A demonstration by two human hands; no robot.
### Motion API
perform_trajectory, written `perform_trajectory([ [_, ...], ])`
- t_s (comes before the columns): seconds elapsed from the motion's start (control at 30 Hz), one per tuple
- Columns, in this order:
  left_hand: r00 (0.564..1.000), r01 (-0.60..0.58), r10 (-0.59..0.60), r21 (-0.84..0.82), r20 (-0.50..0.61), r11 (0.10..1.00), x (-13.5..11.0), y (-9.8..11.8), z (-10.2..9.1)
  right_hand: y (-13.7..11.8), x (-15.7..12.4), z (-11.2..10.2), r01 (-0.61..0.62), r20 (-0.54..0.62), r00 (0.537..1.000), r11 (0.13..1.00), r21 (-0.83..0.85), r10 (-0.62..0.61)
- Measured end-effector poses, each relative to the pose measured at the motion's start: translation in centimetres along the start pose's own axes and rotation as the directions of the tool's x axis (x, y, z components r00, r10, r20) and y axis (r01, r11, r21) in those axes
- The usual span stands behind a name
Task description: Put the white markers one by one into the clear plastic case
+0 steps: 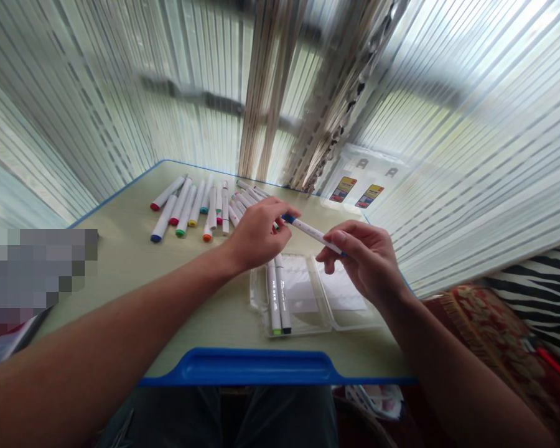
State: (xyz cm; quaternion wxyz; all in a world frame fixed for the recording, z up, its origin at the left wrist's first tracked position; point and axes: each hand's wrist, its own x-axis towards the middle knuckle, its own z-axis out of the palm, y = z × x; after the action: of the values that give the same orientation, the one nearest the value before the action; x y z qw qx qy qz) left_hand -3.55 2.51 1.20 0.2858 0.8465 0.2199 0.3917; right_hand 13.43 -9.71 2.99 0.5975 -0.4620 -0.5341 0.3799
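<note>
A white marker with a blue cap (310, 232) is held above the desk by both hands. My left hand (257, 234) pinches its blue end. My right hand (368, 258) grips the other end with curled fingers. Under the hands lies an open clear plastic case (322, 311) holding two white markers (278, 297), one green-tipped and one black-tipped. Several loose markers with coloured caps (191, 208) are spread on the pale desk (135, 261) beyond my left hand.
The desk has a blue rim and a blue pen tray (256, 366) at its near edge. Striped translucent walls (471, 155) enclose it. Two small yellow labels (357, 193) stick on the right wall. Patterned fabric (499, 348) lies at the right.
</note>
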Motion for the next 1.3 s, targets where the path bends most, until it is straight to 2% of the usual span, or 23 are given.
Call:
perform_trajectory([
  [0.17, 0.977, 0.213, -0.214, -0.152, 0.012, 0.965, 0.3, -0.3, -0.4, 0.3, 0.1, -0.1, 0.006, -0.036, 0.999, 1.000, -0.023, -0.007],
  [0.33, 0.958, 0.279, -0.282, -0.383, 0.050, 0.880, 0.7, -0.7, -0.1, 0.6, 0.3, -0.4, 0.000, -0.016, 1.000, 0.999, -0.033, 0.000],
  [0.47, 0.945, 0.298, -0.327, -0.478, 0.025, 0.826, 0.9, -0.6, -0.2, 0.6, 0.5, -0.5, -0.075, 0.023, 0.997, 0.997, -0.034, 0.076],
  [0.57, 0.943, 0.291, -0.333, -0.501, 0.005, 0.815, 0.9, -0.3, -0.3, 0.7, 0.6, -0.4, -0.145, 0.063, 0.987, 0.989, -0.040, 0.147],
  [0.7, 0.948, 0.279, -0.317, -0.503, 0.012, 0.818, 0.8, 0.0, -0.5, 0.8, 0.6, -0.2, -0.171, 0.076, 0.981, 0.983, -0.063, 0.176],
  [0.9, 0.956, 0.280, -0.289, -0.468, 0.056, 0.838, 0.6, 0.7, -0.6, 0.8, 0.7, -0.1, -0.232, 0.063, 0.969, 0.969, -0.088, 0.237],
  [1.3, 0.957, 0.291, -0.245, -0.511, 0.158, 0.809, 0.3, 1.2, -0.4, 0.5, 0.7, 0.0, -0.307, 0.140, 0.939, 0.948, -0.080, 0.315],
])
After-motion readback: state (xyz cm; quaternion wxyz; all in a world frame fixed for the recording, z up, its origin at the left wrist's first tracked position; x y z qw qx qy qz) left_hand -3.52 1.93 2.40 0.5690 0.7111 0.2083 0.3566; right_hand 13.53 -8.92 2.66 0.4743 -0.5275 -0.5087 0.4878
